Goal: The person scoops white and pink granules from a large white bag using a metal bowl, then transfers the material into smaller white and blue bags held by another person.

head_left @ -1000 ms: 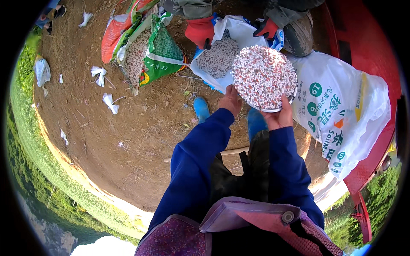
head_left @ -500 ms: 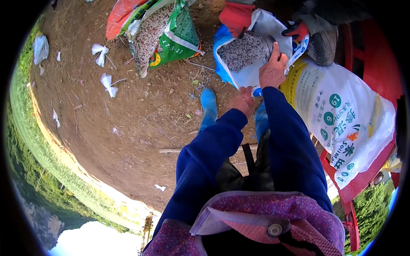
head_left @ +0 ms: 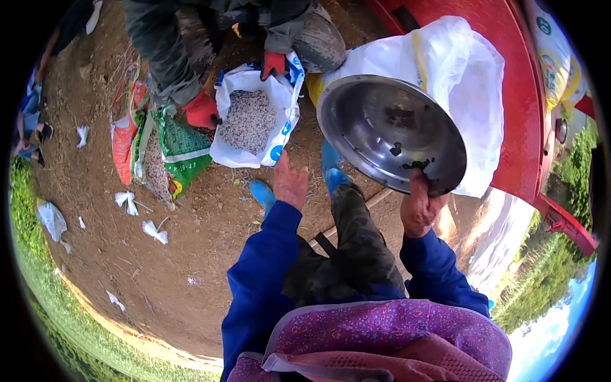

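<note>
Brown soil (head_left: 203, 274) spreads across the head view. The right hand (head_left: 423, 207) grips a steel basin (head_left: 375, 137), just ahead of it, by the rim; the left hand (head_left: 291, 181), fingers spread, holding nothing, is just beside a blue-printed white sack (head_left: 235, 155); farther left, white printing marks a green sack (head_left: 181, 149).

White numerals (head_left: 189, 166) on green sack (head_left: 181, 139); green-circled number (head_left: 543, 25) on upper-right sack (head_left: 553, 56).

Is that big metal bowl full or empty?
Empty, apart from some dark patches: the metal bowl, held at its rim by the right hand, shows its bare, shiny inside.
</note>
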### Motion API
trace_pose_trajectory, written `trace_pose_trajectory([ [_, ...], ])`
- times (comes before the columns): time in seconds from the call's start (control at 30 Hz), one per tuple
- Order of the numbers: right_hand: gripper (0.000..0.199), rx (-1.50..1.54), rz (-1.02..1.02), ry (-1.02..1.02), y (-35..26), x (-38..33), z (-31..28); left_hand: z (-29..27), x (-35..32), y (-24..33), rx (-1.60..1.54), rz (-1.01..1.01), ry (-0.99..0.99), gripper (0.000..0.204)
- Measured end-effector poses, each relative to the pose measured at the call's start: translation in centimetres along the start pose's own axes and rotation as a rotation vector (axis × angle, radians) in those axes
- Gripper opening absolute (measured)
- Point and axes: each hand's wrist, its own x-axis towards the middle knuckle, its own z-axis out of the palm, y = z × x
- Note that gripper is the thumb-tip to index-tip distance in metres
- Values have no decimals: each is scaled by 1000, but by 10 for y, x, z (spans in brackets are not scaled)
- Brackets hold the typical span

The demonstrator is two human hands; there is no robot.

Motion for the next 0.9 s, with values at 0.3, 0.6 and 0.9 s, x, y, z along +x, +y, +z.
trace_pose_trajectory([
  [0.3, 62, -759, -393, 64, -29, 160, -181, 201, -41, 240, 147, 323, -227, 85],
  [0.6, 66, -1179, 122, -300, 241, 223, -37, 252, -4, 256, 345, 288, -69, 51],
  [0.9, 71, -664, 256, -164, 382, 208, -38, 263, 3, 235, 28, 71, -47, 23],
])
